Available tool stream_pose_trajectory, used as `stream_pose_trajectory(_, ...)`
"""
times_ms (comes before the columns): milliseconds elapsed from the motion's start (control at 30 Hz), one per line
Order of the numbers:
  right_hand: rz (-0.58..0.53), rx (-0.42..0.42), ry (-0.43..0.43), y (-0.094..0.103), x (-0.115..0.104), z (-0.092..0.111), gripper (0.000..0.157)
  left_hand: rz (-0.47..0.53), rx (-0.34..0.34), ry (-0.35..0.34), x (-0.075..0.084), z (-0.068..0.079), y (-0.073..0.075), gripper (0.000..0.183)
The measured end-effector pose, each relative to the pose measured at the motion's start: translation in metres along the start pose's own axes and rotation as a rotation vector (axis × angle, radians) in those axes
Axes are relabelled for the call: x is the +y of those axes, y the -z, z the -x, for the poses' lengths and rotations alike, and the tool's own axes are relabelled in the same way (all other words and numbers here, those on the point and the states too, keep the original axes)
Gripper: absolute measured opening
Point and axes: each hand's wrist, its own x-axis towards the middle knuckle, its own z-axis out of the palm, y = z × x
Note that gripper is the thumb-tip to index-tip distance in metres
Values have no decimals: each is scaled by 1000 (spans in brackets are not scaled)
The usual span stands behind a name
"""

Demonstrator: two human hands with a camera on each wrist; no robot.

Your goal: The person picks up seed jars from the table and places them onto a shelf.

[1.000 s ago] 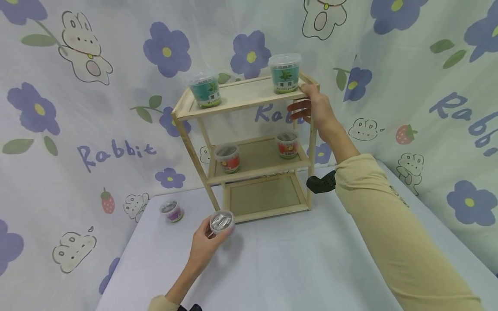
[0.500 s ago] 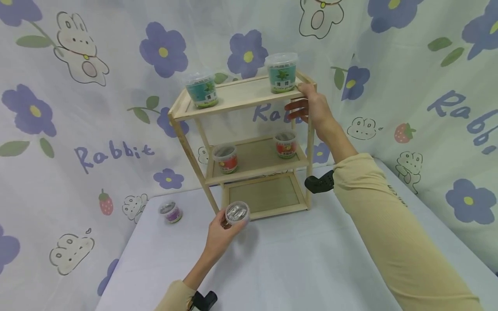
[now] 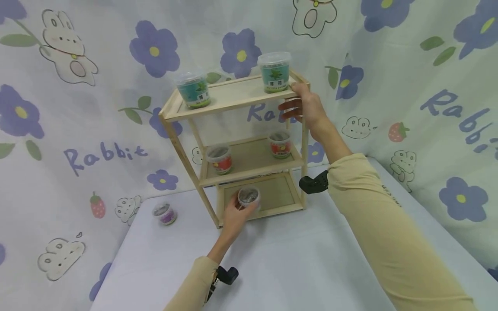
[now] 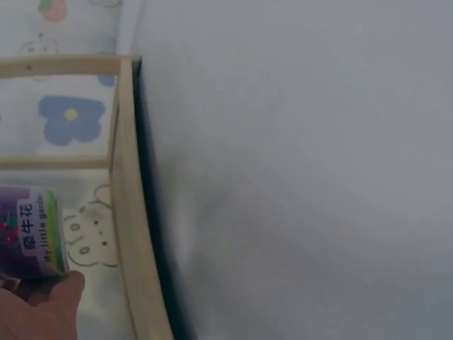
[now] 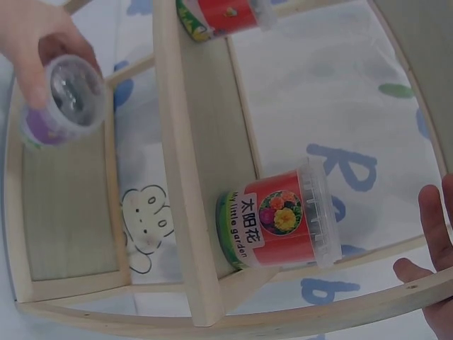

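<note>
My left hand (image 3: 233,216) holds a clear-lidded plastic cup with a purple label (image 4: 21,234), which overlaps the bottom shelf (image 3: 278,192) in the head view. In the right wrist view this cup (image 5: 74,99) is tilted, its lid toward the camera. A three-tier wooden rack (image 3: 237,93) stands on the white table. At its upper right corner my right hand (image 3: 311,108) grips the top frame, thumb above and fingers below. Beside that thumb stands a teal-labelled cup (image 3: 275,73).
Another teal cup (image 3: 194,91) is on the top tier's left. Two red-labelled cups, one left (image 3: 220,160) and one right (image 3: 280,146), occupy the middle tier. A second purple-labelled cup (image 3: 165,214) sits on the table left of the rack. A patterned curtain (image 3: 116,112) hangs behind.
My left hand has carried the purple cup rightward and up in the head view, from the rack's front left corner to over the bottom shelf. My right hand keeps its grip on the rack.
</note>
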Motion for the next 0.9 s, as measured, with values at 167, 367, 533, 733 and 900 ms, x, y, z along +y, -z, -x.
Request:
stream_pose_trajectory(167, 11, 3, 2, -2, -1, 0, 53, 3, 2, 29, -12, -12, -11, 77)
stream_pose_trajectory(367, 19, 1, -2, -2, 1, -1, 53, 2, 2, 18, -17, -27, -31, 71)
stream_pose_trajectory(533, 40, 3, 1, -1, 0, 0, 54, -51, -6, 54, -16, -38, -53, 66)
stream_pose_trajectory(733, 41, 0, -2, 0, 1, 0, 55, -106, -36, 94, -17, -47, -78, 70)
stream_pose_trajectory(900, 33, -2, -2, 0, 0, 0, 55, -188, -42, 74, -18, -52, -94, 72)
